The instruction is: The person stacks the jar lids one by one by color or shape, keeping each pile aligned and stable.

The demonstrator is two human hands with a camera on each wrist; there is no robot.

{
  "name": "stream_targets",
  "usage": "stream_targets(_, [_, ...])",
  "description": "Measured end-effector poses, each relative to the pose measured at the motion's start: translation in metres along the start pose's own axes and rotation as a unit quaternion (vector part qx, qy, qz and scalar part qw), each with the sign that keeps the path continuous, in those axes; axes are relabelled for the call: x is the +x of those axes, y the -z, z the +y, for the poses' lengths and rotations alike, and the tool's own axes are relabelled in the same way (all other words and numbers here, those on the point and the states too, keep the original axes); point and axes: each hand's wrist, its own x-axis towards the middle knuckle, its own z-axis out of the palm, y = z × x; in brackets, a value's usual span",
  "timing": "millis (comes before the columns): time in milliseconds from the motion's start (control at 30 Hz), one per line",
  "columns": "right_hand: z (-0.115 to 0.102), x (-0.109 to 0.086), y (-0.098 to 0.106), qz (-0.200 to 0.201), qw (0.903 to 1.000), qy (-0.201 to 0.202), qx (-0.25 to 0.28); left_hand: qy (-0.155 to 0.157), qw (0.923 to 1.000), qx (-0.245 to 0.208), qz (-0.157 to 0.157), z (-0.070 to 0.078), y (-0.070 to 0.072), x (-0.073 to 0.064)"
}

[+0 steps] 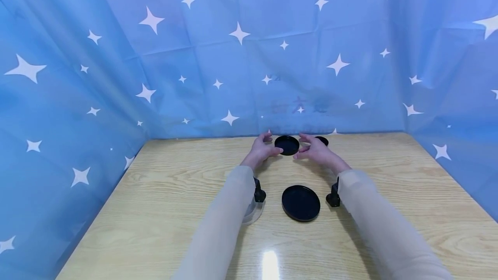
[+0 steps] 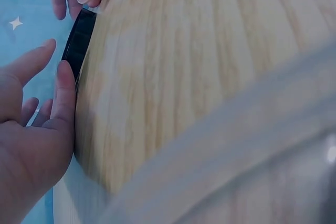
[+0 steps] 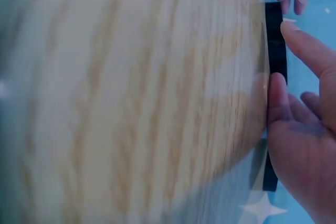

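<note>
At the far side of the table, a shallow round black dish lies between the two hands. The left hand is spread at its left side, thumb tip overlapping the rim. On the opposite side the right hand has loosely bent fingers around the dish's right edge. The left wrist view shows the dark side wall of the dish just past the left thumb. Partly hidden behind the right hand is a second black dish; its edge shows below that hand in the right wrist view.
A larger round black plate lies nearer, between the forearms. Beside it, a clear round container or lid is partly covered by the left sleeve. A blue star-patterned curtain hangs behind the wooden table.
</note>
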Motion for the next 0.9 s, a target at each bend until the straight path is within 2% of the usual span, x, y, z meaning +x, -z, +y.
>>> stream_targets(200, [0.005,0.001,0.000,0.004,0.9999,-0.007,-0.012,0.004,0.9997,0.016,-0.018,0.000,0.000,0.003])
stream_targets(433, [0.001,0.009,-0.004,0.010,0.9995,-0.015,-0.026,0.000,0.9962,0.087,-0.009,0.002,-0.001,-0.001])
stream_targets(667, [0.000,0.011,-0.006,0.014,0.9991,-0.023,-0.033,0.011,0.9951,0.098,-0.007,0.004,-0.003,-0.003])
stream_targets(900, [0.003,0.010,-0.006,0.013,0.9993,-0.025,-0.027,-0.006,0.9919,0.126,-0.013,0.003,-0.004,-0.002])
